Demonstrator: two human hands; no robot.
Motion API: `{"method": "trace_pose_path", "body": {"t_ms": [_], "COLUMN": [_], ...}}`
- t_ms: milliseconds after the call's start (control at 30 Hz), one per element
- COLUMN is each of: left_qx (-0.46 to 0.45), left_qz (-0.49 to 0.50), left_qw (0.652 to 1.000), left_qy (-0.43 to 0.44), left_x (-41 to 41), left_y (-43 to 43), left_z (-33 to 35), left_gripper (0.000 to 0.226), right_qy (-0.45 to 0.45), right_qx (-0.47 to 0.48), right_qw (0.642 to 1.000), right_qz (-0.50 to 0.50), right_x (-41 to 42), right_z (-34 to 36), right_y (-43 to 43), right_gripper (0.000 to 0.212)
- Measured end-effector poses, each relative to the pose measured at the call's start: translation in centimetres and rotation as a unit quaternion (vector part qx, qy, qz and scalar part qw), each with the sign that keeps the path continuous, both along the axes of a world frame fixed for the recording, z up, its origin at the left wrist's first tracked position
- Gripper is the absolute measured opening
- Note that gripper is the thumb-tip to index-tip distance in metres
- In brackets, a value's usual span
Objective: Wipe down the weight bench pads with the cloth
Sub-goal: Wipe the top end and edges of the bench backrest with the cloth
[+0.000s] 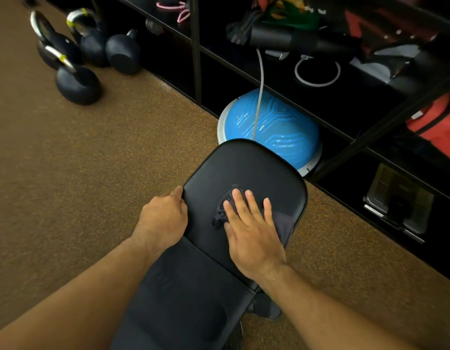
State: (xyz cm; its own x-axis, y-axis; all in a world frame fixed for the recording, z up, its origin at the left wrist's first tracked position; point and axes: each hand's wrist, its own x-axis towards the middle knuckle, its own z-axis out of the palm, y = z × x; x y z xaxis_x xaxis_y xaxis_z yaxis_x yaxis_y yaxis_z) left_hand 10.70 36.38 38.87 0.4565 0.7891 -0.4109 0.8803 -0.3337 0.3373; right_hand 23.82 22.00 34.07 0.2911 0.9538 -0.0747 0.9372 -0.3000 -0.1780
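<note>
— How is the right hand (254, 236) posed?
— It is laid flat, fingers spread, grip released, pressing the dark cloth (226, 210) onto the far seat pad (244, 168).
— And the left hand (163, 221)?
— The pad's left edge is clasped by it, forearm extended

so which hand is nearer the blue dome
Right. The right hand lies flat on the cloth, closer to the blue dome; the left hand grips the pad's far-side edge.
</note>
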Motion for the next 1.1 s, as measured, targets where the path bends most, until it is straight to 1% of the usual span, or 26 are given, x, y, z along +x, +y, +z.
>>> {"method": "trace_pose_path", "body": {"t_ms": [167,300,400,533,633,700,833,933,1100], "left_qx": [-0.002,-0.012,-0.020,-0.023,-0.027,-0.027,-0.029,-0.033,-0.039], "left_qz": [0.014,0.016,0.012,0.009,0.001,-0.002,-0.014,-0.021,-0.021], "left_qw": [1.000,1.000,0.999,0.999,0.999,0.999,0.999,0.999,0.998], "left_qy": [-0.010,-0.021,-0.026,-0.036,-0.035,-0.037,-0.033,-0.033,-0.047], "left_x": [-0.1,-0.3,-0.6,-0.9,-1.2,-1.4,-1.5,-1.6,-2.1], "left_y": [-0.3,-0.4,-0.5,-0.3,-0.1,-0.1,0.0,0.6,0.9], "left_z": [-0.1,0.0,0.1,0.2,0.0,-0.2,-0.2,-0.3,-0.4], "left_gripper": [0.049,0.049,0.049,0.049,0.048,0.047,0.044,0.043,0.041], "right_qy": [0.003,0.006,0.011,0.002,-0.004,0.000,-0.006,-0.002,-0.029], "right_qx": [-0.010,0.004,0.014,0.003,-0.004,-0.005,-0.013,-0.019,-0.043], "right_qw": [0.996,0.997,0.999,0.998,0.997,0.999,0.999,0.996,0.991], "right_qz": [0.083,0.081,0.047,-0.066,-0.083,-0.052,0.051,0.084,0.121], "right_x": [-1.9,-1.1,0.1,0.9,0.1,-0.8,-1.7,-1.0,-1.4], "right_z": [-0.4,-0.7,-0.8,-0.3,-0.2,-0.2,-0.5,-0.7,0.0], "right_y": [-3.4,-6.2,-5.8,-2.0,-0.6,-1.0,-4.4,-6.1,-2.8], "right_gripper": [0.047,0.045,0.046,0.055,0.057,0.056,0.048,0.047,0.049]}}
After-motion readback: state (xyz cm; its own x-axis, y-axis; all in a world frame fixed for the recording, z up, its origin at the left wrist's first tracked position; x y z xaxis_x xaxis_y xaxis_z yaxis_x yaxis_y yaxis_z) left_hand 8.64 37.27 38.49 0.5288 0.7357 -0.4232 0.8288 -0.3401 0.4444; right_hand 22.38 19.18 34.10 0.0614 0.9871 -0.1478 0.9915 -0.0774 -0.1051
